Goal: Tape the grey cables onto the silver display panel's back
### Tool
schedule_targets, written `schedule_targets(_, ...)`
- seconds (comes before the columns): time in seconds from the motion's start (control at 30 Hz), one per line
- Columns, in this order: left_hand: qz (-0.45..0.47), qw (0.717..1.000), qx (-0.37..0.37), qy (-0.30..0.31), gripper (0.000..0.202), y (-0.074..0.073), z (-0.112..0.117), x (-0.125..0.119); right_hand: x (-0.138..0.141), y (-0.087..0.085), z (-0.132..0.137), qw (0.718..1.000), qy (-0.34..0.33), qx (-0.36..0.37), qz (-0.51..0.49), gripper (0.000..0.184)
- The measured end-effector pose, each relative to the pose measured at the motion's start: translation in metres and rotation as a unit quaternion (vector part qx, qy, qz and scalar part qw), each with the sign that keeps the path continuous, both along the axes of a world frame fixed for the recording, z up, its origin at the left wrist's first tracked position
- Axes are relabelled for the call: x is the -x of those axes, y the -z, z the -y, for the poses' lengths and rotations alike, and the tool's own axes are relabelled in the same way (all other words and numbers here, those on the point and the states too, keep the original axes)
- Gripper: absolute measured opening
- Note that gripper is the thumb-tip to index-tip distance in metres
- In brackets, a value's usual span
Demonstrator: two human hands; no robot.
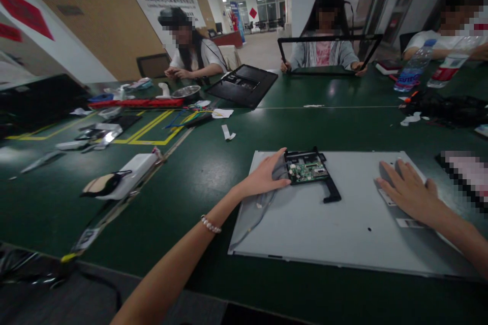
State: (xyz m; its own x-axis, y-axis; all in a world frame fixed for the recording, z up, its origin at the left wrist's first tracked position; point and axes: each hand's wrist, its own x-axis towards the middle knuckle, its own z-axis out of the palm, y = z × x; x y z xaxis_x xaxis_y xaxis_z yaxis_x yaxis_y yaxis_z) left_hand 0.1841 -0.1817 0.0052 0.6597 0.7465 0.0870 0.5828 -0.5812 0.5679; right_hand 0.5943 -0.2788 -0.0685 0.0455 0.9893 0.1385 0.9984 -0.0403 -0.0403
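A grey metal display panel (343,223) lies flat on the green table in front of me. A black bracket holding a green circuit board (308,168) sits on its upper middle. My left hand (267,175) rests on the panel's upper left, fingers stretched out and touching the left edge of the circuit board. My right hand (409,190) lies flat and open on the panel's right side, next to a white label. Neither hand holds anything.
A white device (122,180) lies to the left. Cables, tools and a metal bowl (185,92) sit at the back left by a black monitor cover (244,84). Three people sit across; one holds a black frame (328,38). Water bottles (414,68) stand far right.
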Motion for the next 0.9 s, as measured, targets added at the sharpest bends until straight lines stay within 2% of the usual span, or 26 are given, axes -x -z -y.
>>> schedule_targets(0.13,0.033,0.999,0.034,0.015,0.099,-0.002,-0.002,-0.004,0.001,-0.001,-0.002,1.000,0.016,0.002,-0.013,0.065)
schedule_targets(0.37,0.043,0.998,0.024,0.032,0.099,0.000,0.005,-0.024,0.002,-0.002,-0.005,1.000,0.022,0.016,-0.016,0.067)
schedule_targets(0.6,0.040,0.997,0.031,0.065,0.097,-0.008,0.021,-0.041,0.005,-0.008,-0.005,0.999,0.027,0.029,-0.020,0.067)
schedule_targets(0.9,0.030,0.995,0.026,0.091,0.099,-0.008,0.026,-0.047,0.005,-0.010,-0.004,1.000,0.014,0.017,-0.004,0.066)
